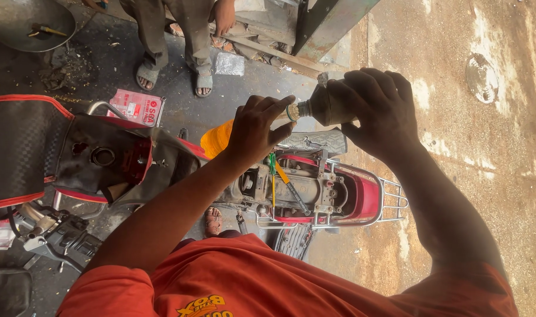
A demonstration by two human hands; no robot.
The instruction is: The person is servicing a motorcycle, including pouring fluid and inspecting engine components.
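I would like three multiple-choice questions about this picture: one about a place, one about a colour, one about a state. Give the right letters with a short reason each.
1. Where is the dark bottle?
A. on the ground
B. held up above the red motorbike frame
C. inside the metal bowl

2. What colour is the funnel below the left hand?
A. orange-yellow
B. blue
C. white

3. How is the bottle lying?
A. upright, neck up
C. tipped on its side, neck toward the left hand
B. upside down on the seat

Answers:
1 B, the right hand grips it in the air over the frame.
2 A, the funnel shows orange-yellow beside the wrist.
3 C, its neck points sideways to the left hand's fingers, which are at the cap end.
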